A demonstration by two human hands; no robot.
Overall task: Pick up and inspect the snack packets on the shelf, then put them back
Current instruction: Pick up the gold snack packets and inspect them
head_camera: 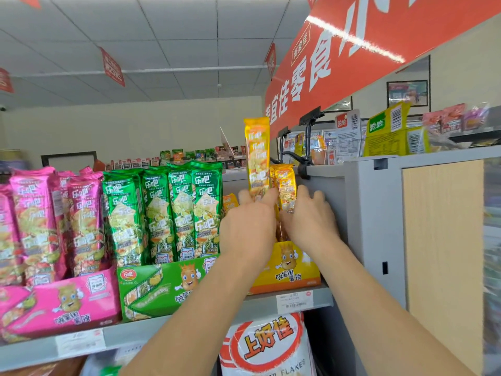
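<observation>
**One yellow packet up, both hands at the yellow box**

Your left hand (pixel 248 229) grips one raised yellow packet (pixel 257 156) by its lower end, upright, above the yellow box (pixel 287 267) at the right end of the shelf (pixel 168 328). Your right hand (pixel 309 218) lies against two standing yellow packets (pixel 285 185) in that box, fingers spread; whether it pinches them, I can't tell. Three display boxes sit in a row: pink box (pixel 54 302), green box (pixel 162 283), then the yellow one. Four green packets (pixel 184 210) face you. The pink packets (pixel 81 213) overlap too much to count. Two price tags (pixel 295 302) hang on the shelf edge.
</observation>
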